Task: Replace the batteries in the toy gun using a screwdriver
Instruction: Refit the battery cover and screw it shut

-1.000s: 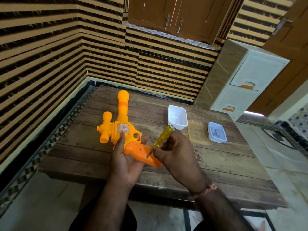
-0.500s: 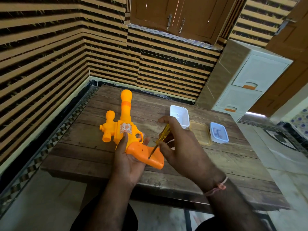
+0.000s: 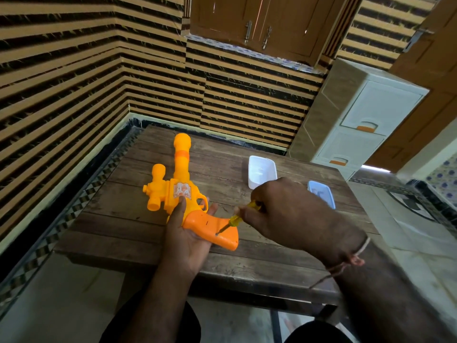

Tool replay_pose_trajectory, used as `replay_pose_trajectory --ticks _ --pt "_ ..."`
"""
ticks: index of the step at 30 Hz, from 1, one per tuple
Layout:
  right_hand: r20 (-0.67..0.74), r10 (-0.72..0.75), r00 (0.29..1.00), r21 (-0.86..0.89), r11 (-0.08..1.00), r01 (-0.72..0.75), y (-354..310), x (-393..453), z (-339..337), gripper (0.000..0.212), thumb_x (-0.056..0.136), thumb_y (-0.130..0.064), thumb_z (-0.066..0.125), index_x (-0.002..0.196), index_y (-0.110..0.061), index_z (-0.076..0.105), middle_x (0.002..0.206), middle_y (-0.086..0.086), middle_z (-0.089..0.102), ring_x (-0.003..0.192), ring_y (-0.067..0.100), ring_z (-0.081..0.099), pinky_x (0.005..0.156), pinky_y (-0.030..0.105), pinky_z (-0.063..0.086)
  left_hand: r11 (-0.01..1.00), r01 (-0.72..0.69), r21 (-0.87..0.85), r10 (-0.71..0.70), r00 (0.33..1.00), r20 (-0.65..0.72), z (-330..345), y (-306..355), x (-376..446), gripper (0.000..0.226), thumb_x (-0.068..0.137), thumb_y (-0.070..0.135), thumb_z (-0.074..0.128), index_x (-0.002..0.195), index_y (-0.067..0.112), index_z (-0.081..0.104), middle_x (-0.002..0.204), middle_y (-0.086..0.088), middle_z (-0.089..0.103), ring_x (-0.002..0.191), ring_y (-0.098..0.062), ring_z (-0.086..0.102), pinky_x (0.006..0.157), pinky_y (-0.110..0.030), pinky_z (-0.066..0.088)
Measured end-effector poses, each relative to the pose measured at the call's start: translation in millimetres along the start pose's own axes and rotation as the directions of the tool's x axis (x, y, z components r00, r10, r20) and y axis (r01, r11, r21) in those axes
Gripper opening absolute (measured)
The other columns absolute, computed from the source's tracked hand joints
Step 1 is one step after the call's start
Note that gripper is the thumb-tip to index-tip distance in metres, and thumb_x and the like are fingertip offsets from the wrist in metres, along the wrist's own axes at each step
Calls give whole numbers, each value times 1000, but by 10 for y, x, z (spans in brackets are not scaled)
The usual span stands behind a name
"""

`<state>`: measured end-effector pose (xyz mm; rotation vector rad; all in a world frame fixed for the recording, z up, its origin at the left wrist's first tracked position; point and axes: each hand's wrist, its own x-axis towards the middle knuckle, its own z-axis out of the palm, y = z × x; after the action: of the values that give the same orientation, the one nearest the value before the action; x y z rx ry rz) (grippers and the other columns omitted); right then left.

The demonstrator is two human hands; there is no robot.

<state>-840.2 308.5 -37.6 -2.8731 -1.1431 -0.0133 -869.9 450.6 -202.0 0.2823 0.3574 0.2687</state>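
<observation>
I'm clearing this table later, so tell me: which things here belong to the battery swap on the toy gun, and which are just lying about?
In use:
toy gun, held by the left hand
screwdriver, gripped by the right hand, tip on the gun's grip

Lying about for now:
white tub
blue tub, partly hidden by the right hand
white drawer unit, beside the table

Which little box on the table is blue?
The blue box, partly hidden behind the right hand. The other box, farther left, is white.
</observation>
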Motion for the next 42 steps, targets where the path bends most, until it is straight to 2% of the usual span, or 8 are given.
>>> replay_pose_trajectory --ticks 3,7,13,19,26,29,37,42 --pt "-59 4 998 -30 1000 -5 -63 10 76 40 92 -55 45 69 -22 51 63 -3 47 69 23 58 61 34 51 1000 -12 27 12 1000 17 4 -13 5 57 95 42 54 147 21 43 136 -12 54 112 -33 65 68 -51 57" --pt "-85 -55 995 83 995 62 -139 14 80 21 96 -39 45 105 -24 57 90 2 66 84 25 65 68 37 55 1000 1 16 -2 1000 27 -36 -17 26 58 94 43 57 147 22 44 134 -13 55 113 -34 64 78 -56 54" --pt "-132 -48 990 -123 992 32 -142 49 116 34 97 -53 39 86 -23 49 86 4 64 80 28 64 60 31 43 999 -32 10 32 999 36 -30 -13 37 59 94 41 56 147 21 42 126 -8 60 104 -30 69 79 -53 55" --pt "-26 -79 997 158 984 82 -154 -8 88 13 90 -30 53 99 -23 48 83 -4 57 73 21 57 58 32 45 999 -32 13 31 999 31 -47 -13 37 63 94 42 57 150 19 38 130 -11 56 104 -31 67 76 -53 55" --pt "-83 -63 995 -80 995 57 -172 13 196 22 98 -41 45 99 -19 50 90 8 65 83 33 63 64 37 49 1000 -26 -7 26 999 31 -58 -22 49 59 95 41 55 148 18 42 138 -12 54 104 -32 68 69 -48 57" --pt "-29 -90 996 -27 996 89 -183 -40 170 26 90 -42 52 105 -22 45 91 5 64 84 30 61 66 37 51 1000 -30 6 30 998 55 -85 -7 66 51 96 41 55 141 18 47 116 -8 57 96 -27 67 69 -47 55" --pt "-38 -63 997 -89 994 59 -147 10 129 27 93 -44 50 92 -19 60 92 8 65 85 30 64 63 31 45 1000 -22 20 22 1000 9 -54 -25 38 67 92 42 61 149 14 39 127 -16 50 103 -33 62 77 -53 53" --pt "26 -89 996 26 996 88 -164 -27 123 26 87 -38 57 108 -26 51 93 1 64 84 24 61 69 39 55 999 -51 17 50 997 51 -59 -17 51 57 97 39 53 149 18 40 114 -9 61 97 -29 67 70 -48 56"
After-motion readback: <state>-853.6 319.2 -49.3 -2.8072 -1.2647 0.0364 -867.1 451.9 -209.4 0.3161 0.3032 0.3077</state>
